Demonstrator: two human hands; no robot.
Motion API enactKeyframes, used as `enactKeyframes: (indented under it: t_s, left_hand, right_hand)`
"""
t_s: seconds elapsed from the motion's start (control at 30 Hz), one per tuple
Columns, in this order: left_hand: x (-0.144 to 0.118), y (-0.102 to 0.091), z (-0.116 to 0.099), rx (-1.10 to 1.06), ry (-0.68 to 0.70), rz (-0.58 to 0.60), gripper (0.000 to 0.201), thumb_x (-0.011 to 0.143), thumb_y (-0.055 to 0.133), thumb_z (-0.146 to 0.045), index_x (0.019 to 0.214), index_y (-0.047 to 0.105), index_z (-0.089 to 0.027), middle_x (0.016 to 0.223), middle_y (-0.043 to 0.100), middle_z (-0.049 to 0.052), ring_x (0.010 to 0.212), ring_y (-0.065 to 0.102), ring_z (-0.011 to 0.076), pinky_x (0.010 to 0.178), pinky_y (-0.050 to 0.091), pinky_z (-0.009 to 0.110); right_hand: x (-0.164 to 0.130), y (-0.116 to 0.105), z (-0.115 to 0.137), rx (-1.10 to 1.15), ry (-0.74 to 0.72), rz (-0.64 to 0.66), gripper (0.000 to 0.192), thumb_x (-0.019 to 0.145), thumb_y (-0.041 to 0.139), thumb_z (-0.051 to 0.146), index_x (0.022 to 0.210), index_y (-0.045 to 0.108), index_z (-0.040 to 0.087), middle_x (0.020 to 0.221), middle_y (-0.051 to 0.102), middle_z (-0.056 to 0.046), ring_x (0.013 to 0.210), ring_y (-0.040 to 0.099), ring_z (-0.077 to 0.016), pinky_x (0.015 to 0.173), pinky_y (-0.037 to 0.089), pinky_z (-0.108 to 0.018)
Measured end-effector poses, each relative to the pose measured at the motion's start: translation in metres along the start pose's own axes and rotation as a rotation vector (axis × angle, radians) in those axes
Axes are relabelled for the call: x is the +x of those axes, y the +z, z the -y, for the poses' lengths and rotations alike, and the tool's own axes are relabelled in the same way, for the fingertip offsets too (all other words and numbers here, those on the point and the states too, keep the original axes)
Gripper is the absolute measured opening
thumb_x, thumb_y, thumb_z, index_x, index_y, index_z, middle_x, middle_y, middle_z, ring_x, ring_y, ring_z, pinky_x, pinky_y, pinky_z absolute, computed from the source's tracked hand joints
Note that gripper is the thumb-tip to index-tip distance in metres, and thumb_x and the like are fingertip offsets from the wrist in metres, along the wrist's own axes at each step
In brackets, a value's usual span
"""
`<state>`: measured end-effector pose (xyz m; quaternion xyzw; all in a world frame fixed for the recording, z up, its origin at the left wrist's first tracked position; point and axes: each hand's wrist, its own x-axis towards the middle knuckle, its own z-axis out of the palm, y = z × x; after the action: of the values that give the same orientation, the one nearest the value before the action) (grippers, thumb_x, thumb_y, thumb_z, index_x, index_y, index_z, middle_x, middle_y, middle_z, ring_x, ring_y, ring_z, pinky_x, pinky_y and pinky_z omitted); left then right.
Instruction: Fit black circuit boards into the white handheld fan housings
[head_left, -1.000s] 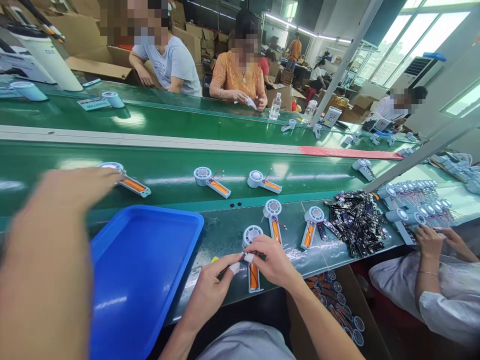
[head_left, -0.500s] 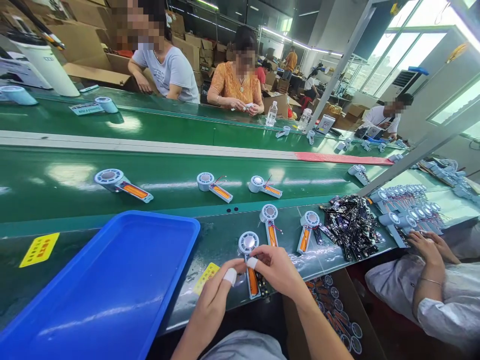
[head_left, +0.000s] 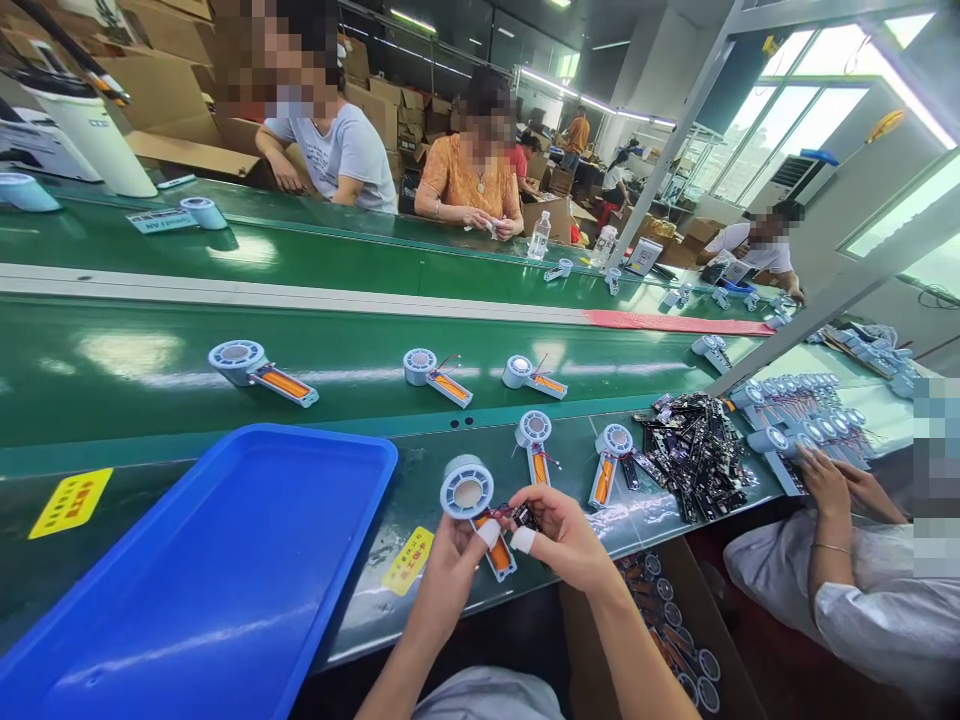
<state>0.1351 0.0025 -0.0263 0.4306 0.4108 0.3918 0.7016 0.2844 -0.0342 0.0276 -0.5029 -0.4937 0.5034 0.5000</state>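
Observation:
A light-blue handheld fan [head_left: 466, 488] with a round head and an orange battery in its open handle is gripped in my left hand [head_left: 448, 565], head tilted toward me. Between the fingers of my right hand [head_left: 559, 535] is a small black circuit board [head_left: 525, 516], beside the fan's handle. Thin wires run between the fan and the board. White covers wrap both my thumbs. Just beyond my hands, two similar fans [head_left: 535, 430] lie on the bench, to the left of a heap of black circuit boards [head_left: 694, 455].
A blue tray [head_left: 352, 452] lies at my left. The green conveyor belt [head_left: 360, 400] ahead carries several fans. At right, a co-worker's hands [head_left: 829, 480] work by rows of fans. Below the bench edge, a box holds more fans [head_left: 679, 630].
My left hand has taken hold of the fan and raised and tilted its head. My right hand has drawn slightly aside with the circuit board. Fans on the belt have shifted slightly right.

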Motion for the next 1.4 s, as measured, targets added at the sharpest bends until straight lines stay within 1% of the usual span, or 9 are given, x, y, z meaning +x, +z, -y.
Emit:
enactKeyframes:
  t_s: [0.17,0.4,0.6,0.73,0.83,0.97,1.13,1.27,1.4]
  left_hand:
    - [-0.003,0.003,-0.001,0.106,0.119,-0.017,0.047,0.083,0.063,-0.052,0.118,0.055,-0.021,0.106,0.069,0.006,0.090,0.065,0.0209,0.076,0.051,0.031]
    - [-0.011,-0.004,-0.005,0.367,0.105,-0.066,0.039,0.092,0.046,-0.044,0.124,0.050,-0.022,0.099,0.065,0.003,0.082,0.058,0.0200,0.076,0.046,0.032]
    - [-0.013,-0.003,-0.021,0.478,0.073,-0.055,0.041,0.087,0.044,-0.043,0.121,0.054,-0.022,0.106,0.069,0.006,0.091,0.062,0.0247,0.081,0.048,0.036]
    - [-0.013,-0.004,-0.027,0.414,0.062,0.004,0.042,0.085,0.042,-0.039,0.121,0.056,-0.021,0.118,0.068,0.008,0.103,0.062,0.0253,0.091,0.047,0.038]
    - [-0.015,-0.007,-0.027,0.337,0.074,0.043,0.046,0.087,0.040,-0.041,0.124,0.057,-0.020,0.127,0.065,0.010,0.112,0.060,0.0262,0.097,0.047,0.039]
    - [-0.017,-0.012,-0.016,0.227,0.035,0.053,0.053,0.090,0.042,-0.050,0.129,0.058,-0.019,0.136,0.063,0.011,0.130,0.053,0.0292,0.108,0.042,0.041]
    - [-0.018,-0.011,0.005,0.171,0.017,0.065,0.060,0.086,0.056,-0.050,0.137,0.053,-0.020,0.142,0.059,0.012,0.137,0.049,0.0302,0.111,0.039,0.040]
    - [-0.018,-0.005,0.005,0.259,0.038,-0.013,0.058,0.084,0.057,-0.054,0.130,0.057,-0.019,0.128,0.067,0.012,0.119,0.060,0.0282,0.103,0.045,0.039]
    - [-0.017,-0.001,-0.002,0.340,0.062,-0.088,0.046,0.088,0.049,-0.055,0.113,0.061,-0.018,0.074,0.063,-0.001,0.066,0.057,0.0181,0.064,0.047,0.029]
  right_hand:
    - [-0.004,0.007,0.006,-0.216,-0.103,-0.061,0.030,0.084,0.064,0.020,0.114,0.063,0.021,0.107,0.069,-0.005,0.095,0.065,-0.0158,0.088,0.052,-0.029]
    - [-0.005,0.000,-0.009,-0.605,-0.090,-0.287,0.030,0.090,0.056,0.020,0.120,0.058,0.020,0.099,0.071,-0.006,0.088,0.068,-0.0181,0.079,0.051,-0.027]
    - [-0.012,-0.009,0.015,-1.142,0.024,0.183,0.021,0.099,0.050,0.023,0.095,0.070,0.019,0.083,0.074,-0.007,0.075,0.068,-0.0198,0.067,0.041,-0.026]
    - [-0.015,-0.005,0.019,-0.889,-0.073,0.413,0.015,0.091,0.064,0.034,0.092,0.070,0.020,0.076,0.072,-0.002,0.067,0.064,-0.0165,0.062,0.038,-0.023]
    - [-0.014,0.005,0.003,-0.553,0.035,0.312,0.033,0.096,0.052,0.038,0.070,0.061,0.019,0.059,0.063,0.000,0.053,0.056,-0.0123,0.055,0.037,-0.022]
    - [-0.011,0.018,-0.020,-0.088,0.240,0.126,0.056,0.092,0.046,0.068,0.061,0.047,0.022,0.045,0.046,0.005,0.038,0.038,-0.0082,0.041,0.030,-0.020]
    - [-0.011,0.027,-0.027,0.019,0.216,-0.003,0.064,0.087,0.047,0.079,0.058,0.042,0.022,0.043,0.037,0.008,0.038,0.029,-0.0060,0.040,0.023,-0.021]
    - [-0.017,0.030,-0.024,0.025,0.180,-0.074,0.060,0.090,0.048,0.074,0.062,0.044,0.021,0.043,0.036,0.009,0.040,0.027,-0.0061,0.042,0.022,-0.021]
    - [-0.030,0.034,-0.022,-0.049,0.070,-0.192,0.038,0.091,0.061,0.055,0.097,0.061,0.018,0.062,0.050,0.006,0.053,0.040,-0.0088,0.049,0.032,-0.020]
